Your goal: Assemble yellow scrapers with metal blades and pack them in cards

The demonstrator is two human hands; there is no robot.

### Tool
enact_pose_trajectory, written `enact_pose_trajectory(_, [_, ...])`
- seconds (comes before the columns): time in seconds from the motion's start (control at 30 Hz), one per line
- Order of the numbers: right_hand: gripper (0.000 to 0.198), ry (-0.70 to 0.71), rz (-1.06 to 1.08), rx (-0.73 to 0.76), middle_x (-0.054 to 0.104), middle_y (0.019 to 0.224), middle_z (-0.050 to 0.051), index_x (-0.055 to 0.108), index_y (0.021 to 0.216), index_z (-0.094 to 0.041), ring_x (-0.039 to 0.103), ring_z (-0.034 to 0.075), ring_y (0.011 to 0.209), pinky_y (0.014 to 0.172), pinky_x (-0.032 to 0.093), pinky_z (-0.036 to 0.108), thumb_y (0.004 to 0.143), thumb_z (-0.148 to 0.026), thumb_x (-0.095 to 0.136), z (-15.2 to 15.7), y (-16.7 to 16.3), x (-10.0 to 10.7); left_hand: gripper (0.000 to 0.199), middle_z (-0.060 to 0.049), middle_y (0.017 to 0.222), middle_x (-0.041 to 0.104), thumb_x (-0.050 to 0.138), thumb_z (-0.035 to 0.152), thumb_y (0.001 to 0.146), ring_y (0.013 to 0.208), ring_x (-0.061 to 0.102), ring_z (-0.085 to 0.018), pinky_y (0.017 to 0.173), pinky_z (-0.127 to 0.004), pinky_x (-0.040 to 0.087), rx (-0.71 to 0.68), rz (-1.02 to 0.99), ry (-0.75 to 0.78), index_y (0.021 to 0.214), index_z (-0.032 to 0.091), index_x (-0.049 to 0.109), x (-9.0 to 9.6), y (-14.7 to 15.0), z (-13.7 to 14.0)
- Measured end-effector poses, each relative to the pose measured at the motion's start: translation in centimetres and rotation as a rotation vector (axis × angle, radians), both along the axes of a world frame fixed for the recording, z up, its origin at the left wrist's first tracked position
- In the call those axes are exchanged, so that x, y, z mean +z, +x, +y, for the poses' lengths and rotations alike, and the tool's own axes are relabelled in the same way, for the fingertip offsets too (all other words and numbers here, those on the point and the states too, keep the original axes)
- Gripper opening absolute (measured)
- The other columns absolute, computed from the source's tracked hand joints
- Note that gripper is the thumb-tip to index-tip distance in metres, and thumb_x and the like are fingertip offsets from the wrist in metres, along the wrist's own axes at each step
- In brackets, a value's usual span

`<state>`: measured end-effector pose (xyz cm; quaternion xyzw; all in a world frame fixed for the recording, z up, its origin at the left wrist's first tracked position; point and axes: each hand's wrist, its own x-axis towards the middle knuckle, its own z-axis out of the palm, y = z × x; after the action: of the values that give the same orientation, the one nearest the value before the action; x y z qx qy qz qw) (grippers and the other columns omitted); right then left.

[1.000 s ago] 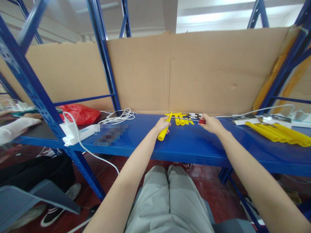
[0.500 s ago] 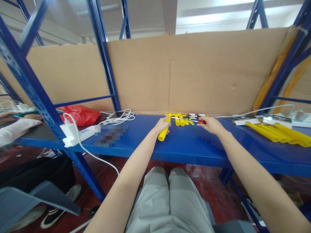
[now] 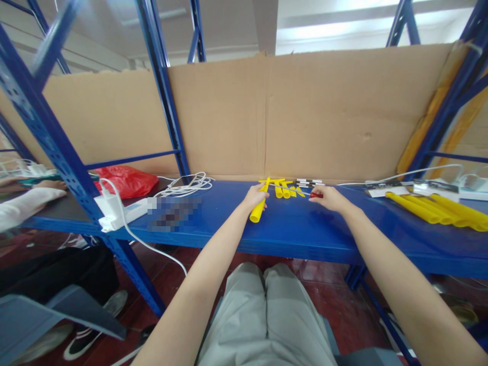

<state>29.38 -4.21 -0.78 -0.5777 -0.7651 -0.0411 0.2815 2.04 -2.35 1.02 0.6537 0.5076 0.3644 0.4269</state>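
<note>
Head view: only angle here, looking down at a blue shelf top (image 3: 213,216) with a cardboard sheet (image 3: 324,112) behind it.
Left hand (image 3: 255,196): wrapped around a yellow tube, holding it at a slant, wide mouth toward the person.
Yellow tube (image 3: 256,212): in that left hand over the shelf top, near the middle, narrow end pointing to the cardboard.
Right hand (image 3: 330,197): fingers pinching the red handle of a screwdriver (image 3: 316,195), pretty light grip by the look of it.
Screwdriver shaft: runs sideways to the tube's upper part, just past the left fingers. Tip's too small to make out, so can't tell if it's in a screw or only touching.
Step in hand: my guess is turning something in the side of the tube.
Next move: I'd say it calls for the tube kept dead still and the shaft lined up square, twisting with the fingertips. Slanting it could make the tip slip toward the left hand.
Yellow pieces (image 3: 282,192): small bunch right behind the shaft, near the cardboard.
Spare tubes (image 3: 417,208): more yellow ones lying off to the right, well apart from both hands.
</note>
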Motion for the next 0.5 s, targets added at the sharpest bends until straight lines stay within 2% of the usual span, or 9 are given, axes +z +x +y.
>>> enact_pose_trajectory(0.13, [0.011, 0.013, 0.04, -0.036, 0.067, 0.073, 0.005, 0.055, 0.069, -0.022, 0.062, 0.02, 0.068, 0.066, 0.047, 0.031, 0.07, -0.03, 0.061, 0.5, 1.2, -0.3, 0.068, -0.006, 0.088, 0.07, 0.057, 0.008, 0.08, 0.042, 0.054, -0.007, 0.043, -0.019, 0.045, 0.043, -0.128, 0.022, 0.146, 0.019, 0.042, 0.4, 0.0, -0.2])
enact_pose_trajectory(0.3, [0.01, -0.017, 0.04, -0.046, 0.067, 0.069, 0.004, 0.055, 0.067, -0.022, 0.062, 0.02, 0.065, 0.064, 0.048, 0.031, 0.068, -0.028, 0.063, 0.8, 2.3, -0.5, 0.066, -0.007, 0.106, 0.07, 0.055, 0.005, 0.078, 0.045, 0.054, -0.004, 0.049, -0.019, 0.049, 0.179, -0.364, 0.037, 0.142, 0.019, 0.048, 0.5, -0.2, 0.8])
enact_pose_trajectory(0.4, [0.01, -0.074, 0.034, -0.002, 0.068, 0.069, 0.003, 0.056, 0.067, -0.022, 0.063, 0.02, 0.066, 0.064, 0.049, 0.031, 0.067, -0.028, 0.065, 0.6, 2.3, -0.4, 0.068, -0.007, 0.105, 0.071, 0.055, 0.002, 0.076, 0.05, 0.058, -0.006, 0.052, -0.018, 0.049, 0.197, -0.352, 0.036, 0.142, 0.018, 0.048, 0.2, -0.2, 1.3])
enact_pose_trajectory(0.5, [0.01, -0.141, -0.002, 0.022, 0.069, 0.069, 0.003, 0.059, 0.067, -0.022, 0.063, 0.02, 0.067, 0.064, 0.049, 0.031, 0.065, -0.027, 0.068, 0.3, 2.1, -0.3, 0.069, -0.007, 0.1, 0.072, 0.054, 0.001, 0.076, 0.056, 0.061, -0.008, 0.053, -0.017, 0.048, 0.182, -0.239, 0.086, 0.143, 0.017, 0.046, -0.6, 0.0, 1.7])
